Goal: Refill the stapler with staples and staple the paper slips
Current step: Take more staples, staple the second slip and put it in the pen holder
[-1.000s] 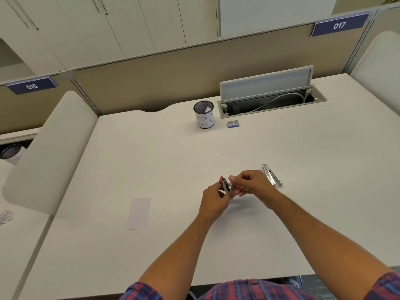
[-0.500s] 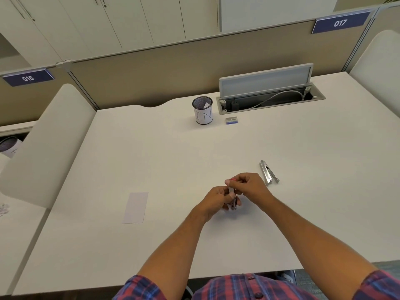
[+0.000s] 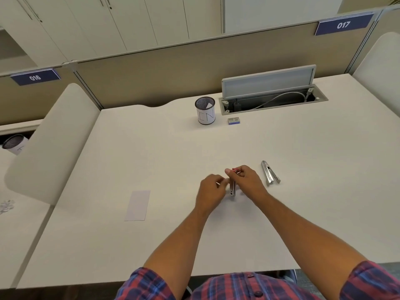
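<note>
Stapler held upright between both hands over the middle of the white surface (image 3: 303,213).

Far left, on the neighbouring desk: mesh cup (image 3: 13,144), partly hidden by a divider. Left of centre: paper slip (image 3: 138,205), flat on the surface, well apart from the hands. At the back: mesh pen cup (image 3: 205,110) marked "IN", with a small staple box (image 3: 234,121) just beside it to the right. Near centre: left hand (image 3: 211,192), fingers curled and pinching something thin and pale, not told for sure; touched or nearly touched the stapler (image 3: 232,188). Right hand (image 3: 245,180) gripped the stapler's upper end, fingers curled round it, red tip showing at the top. Further right: loose metal stapler part (image 3: 269,173), flat on the surface, near the right hand but not touching.
</note>
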`<state>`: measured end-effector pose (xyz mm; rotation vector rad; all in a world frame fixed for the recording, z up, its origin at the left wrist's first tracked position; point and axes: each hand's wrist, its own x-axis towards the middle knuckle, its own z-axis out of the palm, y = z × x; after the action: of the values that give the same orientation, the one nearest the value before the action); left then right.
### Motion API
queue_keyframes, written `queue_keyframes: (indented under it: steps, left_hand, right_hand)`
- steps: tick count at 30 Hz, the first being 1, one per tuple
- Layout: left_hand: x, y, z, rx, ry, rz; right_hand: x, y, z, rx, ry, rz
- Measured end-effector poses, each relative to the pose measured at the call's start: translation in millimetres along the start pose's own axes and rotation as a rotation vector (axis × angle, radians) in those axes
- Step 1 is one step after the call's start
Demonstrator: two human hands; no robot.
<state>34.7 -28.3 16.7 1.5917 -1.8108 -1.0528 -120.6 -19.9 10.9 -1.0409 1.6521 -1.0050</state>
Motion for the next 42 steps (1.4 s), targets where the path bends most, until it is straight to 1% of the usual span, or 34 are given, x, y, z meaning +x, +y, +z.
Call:
queue_keyframes:
  steps: [3,4,6,9,12,14,17,21,26,30,34,39,42]
  left_hand:
    - [3.1,-13.5,-18.9,0.161,0.245,0.003]
    - [2.8,-19.0,-26.9,0.233,0.31,-0.017]
    - [0.1,-30.1,-44.3,0.376,0.39,-0.057]
    - [-5.2,-47.9,-71.0,0.509,0.437,-0.146]
    - [-11.5,-65.9,-95.5,0.628,0.437,-0.294]
    - [-15.1,-75.6,-107.8,0.66,0.445,-0.397]
    - [-18.4,-85.4,-121.0,0.635,0.464,-0.529]
    - [-15.7,-93.8,-132.3,0.536,0.476,-0.641]
    - [-10.5,-109.9,-151.0,0.44,0.416,-0.77]
    - [-7.7,-113.8,-159.4,0.481,0.419,-0.784]
    - [-5.3,-110.8,-158.7,0.408,0.413,-0.769]
    - [-8.8,-112.0,-158.2,0.288,0.4,-0.684]
    - [-6.8,-107.8,-152.8,0.174,0.435,-0.593]
  right_hand:
    - [1.4,-3.1,0.0,0.011,-0.002,0.007]
    - [2.2,-3.1,0.2,0.021,-0.005,0.001]
    - [3.3,-2.7,1.0,0.031,-0.012,-0.012]
    - [4.0,-1.4,1.6,0.039,-0.019,-0.019]
    - [4.6,0.0,1.0,0.04,-0.026,-0.007]
    - [5.1,1.0,1.2,0.036,-0.031,0.002]
    - [5.0,1.4,1.7,0.032,-0.041,0.008]
    - [3.9,0.4,-0.2,0.032,-0.053,0.016]
    - [2.7,-0.5,-2.8,0.023,-0.049,0.02]
    - [2.0,0.9,-4.1,0.011,-0.047,0.027]
    - [0.6,2.2,-4.8,0.006,-0.044,0.034]
    - [-0.3,4.1,-3.8,0.013,-0.068,0.021]
    - [-2.7,1.0,0.1,0.024,-0.14,0.011]
